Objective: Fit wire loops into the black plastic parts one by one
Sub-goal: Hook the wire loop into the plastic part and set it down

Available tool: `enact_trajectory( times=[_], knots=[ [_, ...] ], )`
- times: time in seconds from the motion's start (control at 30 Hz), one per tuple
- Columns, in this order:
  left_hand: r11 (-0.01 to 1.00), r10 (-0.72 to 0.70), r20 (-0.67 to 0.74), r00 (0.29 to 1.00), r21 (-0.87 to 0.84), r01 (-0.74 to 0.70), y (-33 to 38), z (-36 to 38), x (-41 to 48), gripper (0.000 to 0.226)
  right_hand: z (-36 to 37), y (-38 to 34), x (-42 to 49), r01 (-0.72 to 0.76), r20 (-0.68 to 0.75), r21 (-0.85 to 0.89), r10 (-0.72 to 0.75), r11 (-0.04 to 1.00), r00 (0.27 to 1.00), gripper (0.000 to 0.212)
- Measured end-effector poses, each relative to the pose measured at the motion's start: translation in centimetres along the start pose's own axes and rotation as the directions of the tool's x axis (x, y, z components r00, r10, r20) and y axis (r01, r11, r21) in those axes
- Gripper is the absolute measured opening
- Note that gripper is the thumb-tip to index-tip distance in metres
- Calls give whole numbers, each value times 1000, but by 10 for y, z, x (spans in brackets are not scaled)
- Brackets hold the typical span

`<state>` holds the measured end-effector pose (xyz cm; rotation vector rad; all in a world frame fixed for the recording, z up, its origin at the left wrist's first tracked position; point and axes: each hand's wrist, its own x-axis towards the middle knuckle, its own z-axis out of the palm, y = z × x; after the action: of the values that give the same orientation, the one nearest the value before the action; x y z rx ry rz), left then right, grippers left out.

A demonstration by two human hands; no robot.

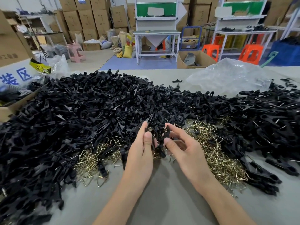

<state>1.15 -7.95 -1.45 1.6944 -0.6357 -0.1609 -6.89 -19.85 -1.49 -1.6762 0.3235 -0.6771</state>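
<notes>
Head view: both hands meet over the near edge of the heap, close together but not touching. The left hand (pixel 141 153) has its fingers curled round a black left part (pixel 153 141), with the thumb lying straight along the top. A bit of brass wire shows by its fingertips. That part is mostly hidden in the grip, so its axis cannot be told.

The right hand (pixel 185 150) pinches a right part (pixel 165 135) between thumb and bent index finger, and the other fingers are loosely curled beneath. This part's long axis seems to run near to far, with the far end pointing up and away toward the heap. A brass glint sits just by the index tip. Whether a loop is seated in either part cannot be told.

The parts (pixel 97 103) lie in a wide black heap across the table (pixel 162 200), pointing every way. Loops (pixel 219 153) are piled just right of the hands, with a second tangle (pixel 90 159) to the left, both partly under black pieces. A clear bag (pixel 227 75) lies at the far right, and a box (pixel 9 111) sits at the left edge.
</notes>
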Motion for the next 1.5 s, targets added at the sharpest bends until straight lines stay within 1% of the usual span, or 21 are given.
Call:
enact_trajectory(
  times=[0.07, 0.2, 0.37, 0.5, 0.67, 0.77, 0.83, 1.07, 1.2, 1.3, 1.4, 1.5],
  knots=[
    [1000, -9, 20, 1000, -16, 9, 0, 0, 0, 51, 0, -1, -1, -14, 22, -2, 14, 1000, 1000, 48],
    [999, -26, 40, 999, -29, 27, 1, -3, 2, 37, 0, -3, -2, -28, 57, 17, 27, 999, 998, 50],
    [998, -56, 131, 990, -26, 60, 3, -1, -1, 39, 1, -1, -3, -39, 71, -29, 41, 999, 997, 48],
    [999, -44, 116, 992, -18, 46, 2, -1, -3, 38, 1, 0, -2, -44, 71, -25, 45, 999, 996, 49],
    [1000, 12, 61, 998, -26, -10, 4, -2, -1, 34, 0, -1, -1, -59, 67, 19, 58, 998, 996, 47],
    [999, 32, 75, 997, -35, -29, 6, -2, -1, 31, 0, -1, -1, -69, 62, 30, 67, 997, 996, 46],
    [999, 34, 88, 996, -35, -31, 7, -2, -1, 31, -1, -2, -1, -69, 60, 30, 67, 997, 996, 45],
    [998, 21, 53, 998, -65, -18, 5, -4, 1, 30, 0, 1, -1, -60, 51, 31, 59, 998, 997, 45],
    [997, 21, 92, 996, -75, -14, 6, -4, 1, 29, 0, 1, -1, -60, 57, 41, 58, 997, 997, 46],
    [992, -8, 23, 1000, -126, 11, 4, -5, 1, 18, -1, 1, 0, -56, 63, 15, 55, 998, 996, 45],
    [984, 3, 7, 1000, -176, -2, 4, -6, 2, 6, -3, -3, 1, -49, 62, 73, 44, 996, 997, 37],
    [984, 38, 23, 999, -174, -33, 6, -2, 0, 10, -6, -6, 1, -47, 39, 159, 42, 986, 998, 26]
  ],
)
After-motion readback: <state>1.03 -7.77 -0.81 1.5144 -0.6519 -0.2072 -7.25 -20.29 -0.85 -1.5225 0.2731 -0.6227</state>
